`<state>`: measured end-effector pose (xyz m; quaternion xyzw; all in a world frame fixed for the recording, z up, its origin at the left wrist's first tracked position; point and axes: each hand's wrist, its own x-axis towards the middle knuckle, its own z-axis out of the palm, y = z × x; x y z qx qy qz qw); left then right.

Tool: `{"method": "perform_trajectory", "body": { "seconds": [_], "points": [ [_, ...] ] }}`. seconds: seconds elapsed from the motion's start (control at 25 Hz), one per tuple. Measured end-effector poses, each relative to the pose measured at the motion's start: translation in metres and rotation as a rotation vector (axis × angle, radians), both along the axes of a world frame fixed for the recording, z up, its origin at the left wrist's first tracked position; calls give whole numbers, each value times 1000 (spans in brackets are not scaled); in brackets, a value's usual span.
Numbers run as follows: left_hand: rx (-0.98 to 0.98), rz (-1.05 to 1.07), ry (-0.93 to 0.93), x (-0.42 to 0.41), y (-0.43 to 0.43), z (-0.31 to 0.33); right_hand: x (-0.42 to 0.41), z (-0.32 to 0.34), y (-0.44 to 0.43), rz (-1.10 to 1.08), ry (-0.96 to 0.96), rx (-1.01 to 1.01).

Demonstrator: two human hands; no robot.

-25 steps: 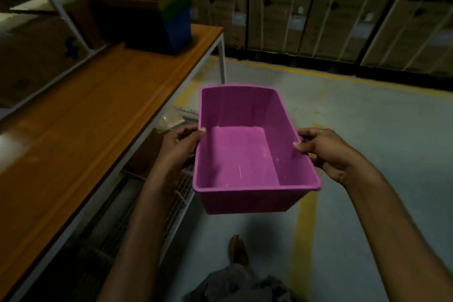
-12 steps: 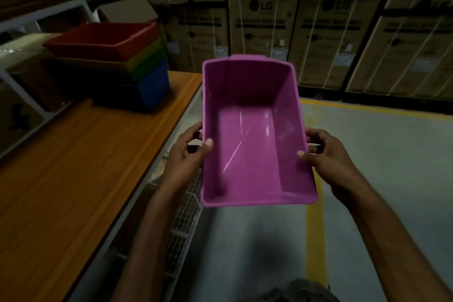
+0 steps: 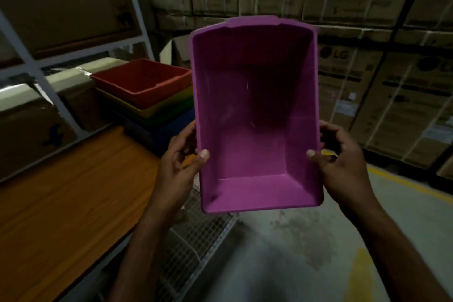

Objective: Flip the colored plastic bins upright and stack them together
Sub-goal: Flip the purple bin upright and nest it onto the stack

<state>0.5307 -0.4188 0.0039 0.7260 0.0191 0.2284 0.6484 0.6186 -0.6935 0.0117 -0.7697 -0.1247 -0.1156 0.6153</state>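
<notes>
At centre frame, clear of the wooden table: purple bin, raised in both hands with its open mouth turned toward the camera, long axis running from 12 to 6 o'clock, lipped short end up at 12. Gripped low on the long side at 9 o'clock by the left hand, thumb hooked over the rim onto the inner wall, remaining fingers curled behind the outer wall. Gripped likewise at 3 o'clock by the right hand, thumb pressed just inside the rim, fingers wrapped round the outside. Toward 10 o'clock from the purple bin, at the far end of the table: upright nested stack, red bin on top, then yellow, green and blue below, right edge hidden behind the purple bin. Around 7 o'clock, white wire mesh. Across 12 to 3 o'clock, strapped cardboard cartons.
</notes>
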Motion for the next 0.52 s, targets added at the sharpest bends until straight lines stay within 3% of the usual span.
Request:
{"method": "perform_trajectory", "body": {
  "seconds": [0.2, 0.52],
  "points": [
    [-61, 217, -112, 51, -7, 49, 108, 57, 27, 260, -54, 91],
    [-22, 458, -192, 100, 65, 109, 219, 92, 145, 549, -78, 253]
  ]
}}
